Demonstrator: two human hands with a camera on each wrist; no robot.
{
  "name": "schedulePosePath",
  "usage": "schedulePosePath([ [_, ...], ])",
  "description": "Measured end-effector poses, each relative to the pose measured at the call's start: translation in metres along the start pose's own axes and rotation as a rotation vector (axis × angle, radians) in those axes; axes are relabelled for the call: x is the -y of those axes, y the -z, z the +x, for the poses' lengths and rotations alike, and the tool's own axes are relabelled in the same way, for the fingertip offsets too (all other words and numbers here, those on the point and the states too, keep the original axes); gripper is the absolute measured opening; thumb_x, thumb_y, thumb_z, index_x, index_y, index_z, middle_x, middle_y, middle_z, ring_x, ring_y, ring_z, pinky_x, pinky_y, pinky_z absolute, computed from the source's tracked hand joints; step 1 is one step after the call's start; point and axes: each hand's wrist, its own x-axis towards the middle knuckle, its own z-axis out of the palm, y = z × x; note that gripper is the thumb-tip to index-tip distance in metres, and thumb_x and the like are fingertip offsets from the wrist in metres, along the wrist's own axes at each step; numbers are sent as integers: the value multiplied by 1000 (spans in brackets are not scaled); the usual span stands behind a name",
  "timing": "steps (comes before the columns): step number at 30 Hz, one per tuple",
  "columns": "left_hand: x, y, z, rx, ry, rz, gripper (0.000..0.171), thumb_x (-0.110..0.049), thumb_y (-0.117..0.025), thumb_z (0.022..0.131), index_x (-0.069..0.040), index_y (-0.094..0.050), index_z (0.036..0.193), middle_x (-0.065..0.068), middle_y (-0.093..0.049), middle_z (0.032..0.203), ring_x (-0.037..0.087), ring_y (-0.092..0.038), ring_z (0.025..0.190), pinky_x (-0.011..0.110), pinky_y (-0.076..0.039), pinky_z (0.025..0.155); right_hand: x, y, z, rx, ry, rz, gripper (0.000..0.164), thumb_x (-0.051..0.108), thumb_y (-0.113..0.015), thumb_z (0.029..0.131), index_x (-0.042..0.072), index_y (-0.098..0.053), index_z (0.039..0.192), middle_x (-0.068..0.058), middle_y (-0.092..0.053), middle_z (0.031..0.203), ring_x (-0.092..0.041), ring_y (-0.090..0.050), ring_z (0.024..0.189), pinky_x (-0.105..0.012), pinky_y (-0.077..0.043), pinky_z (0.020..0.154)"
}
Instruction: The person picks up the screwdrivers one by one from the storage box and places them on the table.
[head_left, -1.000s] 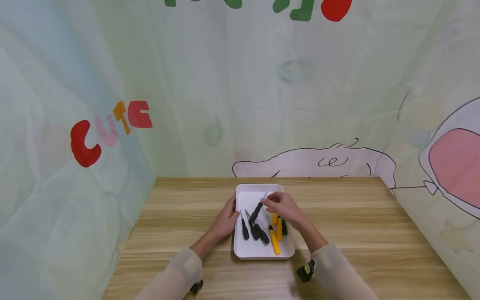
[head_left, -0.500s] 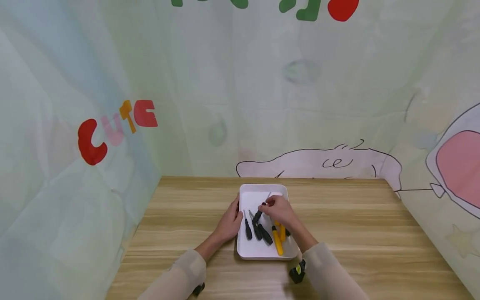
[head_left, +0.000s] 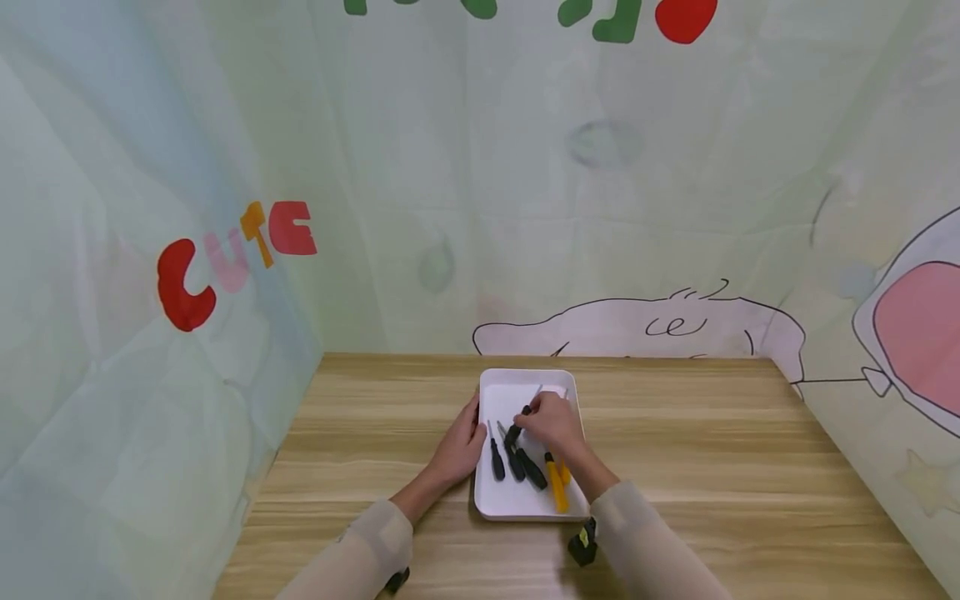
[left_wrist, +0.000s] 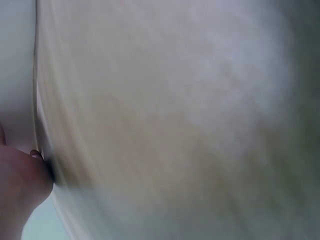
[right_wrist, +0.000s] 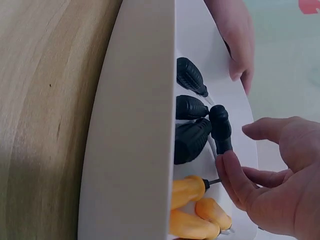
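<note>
A white tray holds several screwdrivers with black or yellow handles. My left hand grips the tray's left side, thumb at the rim and fingers along the outer wall. Over the tray is my right hand. Its fingertips touch the handle of a black screwdriver, while the thumb stands apart from it in the right wrist view. That screwdriver lies slantwise across other black-handled screwdrivers. Yellow-handled screwdrivers lie on the tray's right, partly hidden by my right hand and arm in the head view.
The tray stands on a wooden table near its back edge. Behind and beside the table hangs a printed cloth. A small black device sits at my right wrist.
My right hand has moved a little left and toward me over the black screwdriver. The left hand keeps its hold on the tray. The head view has shifted slightly.
</note>
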Motion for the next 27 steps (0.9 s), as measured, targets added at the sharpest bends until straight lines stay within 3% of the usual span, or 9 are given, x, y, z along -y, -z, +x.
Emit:
schedulePosePath([
  [6, 2, -2, -1, -19, -16, 27, 59, 1, -43, 108, 8, -25, 164, 29, -33, 166, 40, -36, 152, 55, -31, 124, 3, -8, 2, -25, -20, 5, 36, 31, -86, 89, 2, -68, 98, -9, -64, 87, -24, -60, 77, -31, -50, 62],
  [10, 4, -3, -1, -25, -21, 27, 59, 2, -43, 108, 8, -25, 164, 28, -34, 166, 39, -37, 152, 54, -30, 124, 5, -13, 5, -35, 2, -54, 38, 32, -88, 88, 2, -65, 90, -7, -61, 77, -21, -58, 69, -28, -45, 58],
  [18, 2, -3, -1, -14, -28, 16, 59, 2, -43, 108, 9, -25, 163, 29, -34, 166, 40, -36, 152, 54, -30, 124, 7, -21, 11, -88, 38, -140, 41, 28, -88, 86, -4, -65, 97, -10, -61, 81, -22, -59, 70, -30, -52, 60],
  [27, 1, -1, -1, -6, -28, 34, 59, 2, -43, 108, 10, -24, 163, 30, -33, 166, 40, -33, 154, 54, -28, 125, 10, -17, 10, -84, -8, -109, 35, 18, -84, 87, -6, -66, 104, -13, -62, 84, -25, -61, 73, -32, -55, 63],
])
